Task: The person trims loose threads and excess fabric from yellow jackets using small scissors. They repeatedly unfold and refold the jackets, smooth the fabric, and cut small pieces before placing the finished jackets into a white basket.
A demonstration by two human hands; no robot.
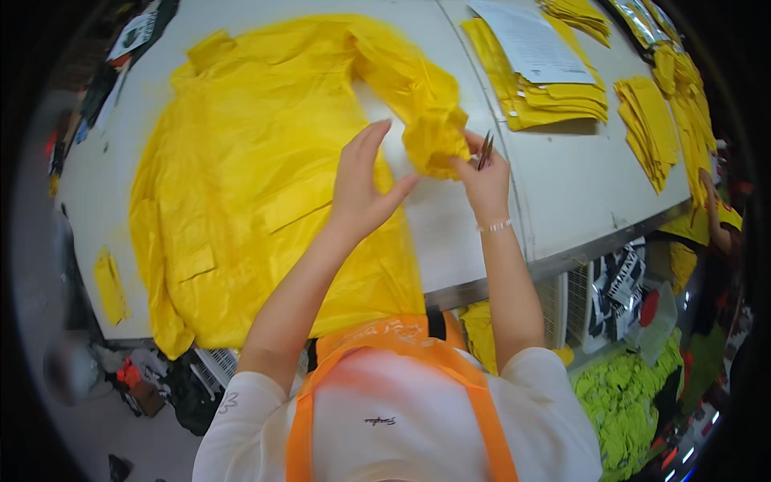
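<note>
A yellow jacket [265,161] lies spread on the white table, its collar at the far side and its hem near me. One sleeve [414,80] bends out to the right, and its bunched cuff end [434,145] is pinched by my right hand [488,181]. Small dark metal snips [485,151] also stick up from that hand, tucked among the fingers. My left hand [363,178] hovers over the jacket's right side, just left of the cuff, thumb and fingers apart with nothing in them.
To the right, a stack of folded yellow garments [562,104] has a white printed sheet [538,44] on it. More folded yellow pieces [646,128] lie farther right. Below the table edge are a pale crate [574,301] and lime-green garments [626,398]. Another person's arm [711,205] shows at far right.
</note>
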